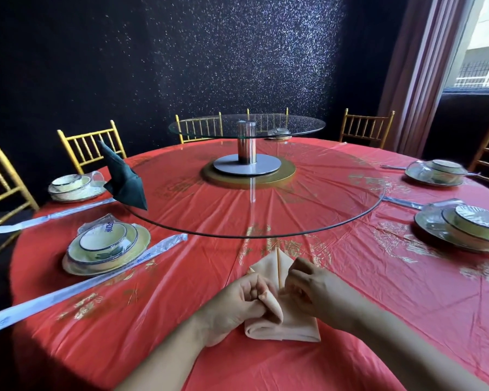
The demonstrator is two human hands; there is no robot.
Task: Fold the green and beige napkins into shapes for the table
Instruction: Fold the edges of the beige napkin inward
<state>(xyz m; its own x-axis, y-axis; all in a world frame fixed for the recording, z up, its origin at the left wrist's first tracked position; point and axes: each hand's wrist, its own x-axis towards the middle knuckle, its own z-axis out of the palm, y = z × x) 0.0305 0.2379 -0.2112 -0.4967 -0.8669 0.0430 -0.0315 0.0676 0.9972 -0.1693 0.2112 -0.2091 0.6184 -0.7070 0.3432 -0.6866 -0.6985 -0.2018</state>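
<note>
On the red table (181, 306), the left hand (237, 300) and right hand (308, 286) pinch a beige napkin (291, 325) around a chopstick (279, 266), while a folded green napkin (124, 179) stands on the glass turntable (336, 215).

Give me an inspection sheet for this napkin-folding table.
Surface: round table under red tablecloth, glass lazy Susan on top.
Job's things: beige napkin part-folded at the near edge, thin stick along its middle; green napkin folded, standing at the glass's left edge.
Clutter: wrapped place settings, wrapped chopsticks.
Hands: left hand grips a rolled fold of the beige napkin; right hand pinches it beside the stick.
Cables: nothing seen.
Surroundings: gold chairs, dark glitter wall, curtain and window at right.
</note>
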